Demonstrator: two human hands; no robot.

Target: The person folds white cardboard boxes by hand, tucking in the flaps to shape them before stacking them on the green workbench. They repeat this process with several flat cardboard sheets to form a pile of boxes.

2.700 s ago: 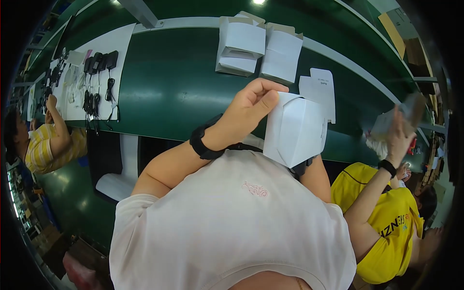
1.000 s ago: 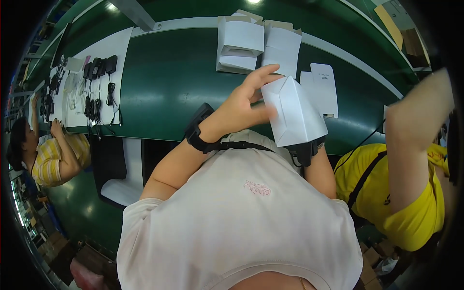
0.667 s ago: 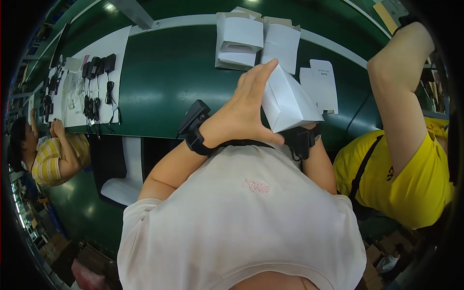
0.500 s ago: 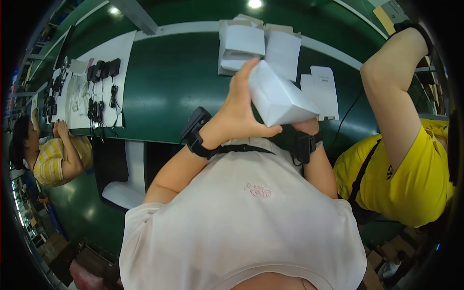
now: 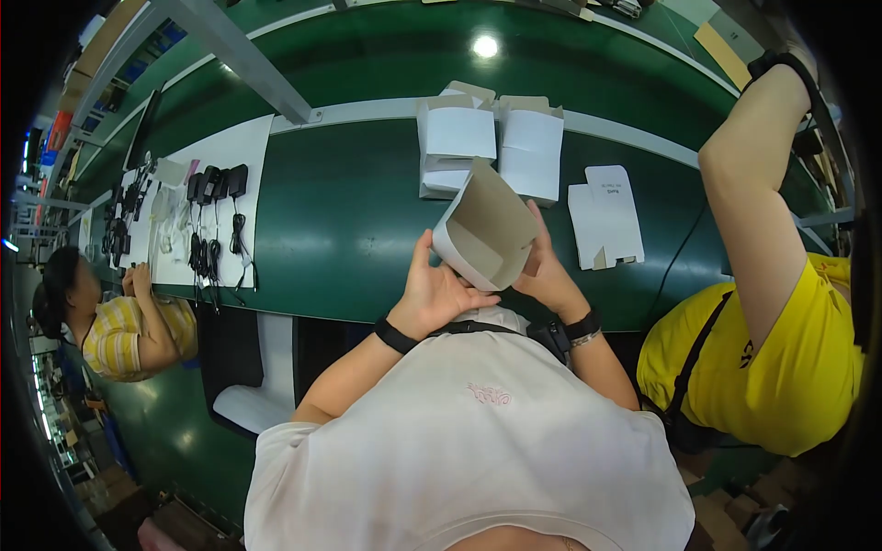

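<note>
A small white cardboard box (image 5: 462,257) with a bare grey-brown inside is held in front of my chest, its open end showing and one flap standing up. My left hand (image 5: 436,292) supports its left side and lower edge, the thumb lying along the bottom. My right hand (image 5: 549,271) grips the box from the right, with fingers behind it. Beyond it on the green table stand several folded white boxes (image 5: 531,147) with open tops. To the right lies a flat white carton (image 5: 606,225), not folded up.
At the left, black power adapters (image 5: 220,184) with coiled cables lie on a white sheet (image 5: 255,151). A person in a striped yellow top (image 5: 147,335) sits there. On my right, a person in a yellow shirt (image 5: 763,367) reaches forward. A metal rail (image 5: 367,110) crosses behind the boxes.
The box has turned so its open end now faces me. My left hand has moved down from its upper side to its lower left, and my right hand has come up its right side.
</note>
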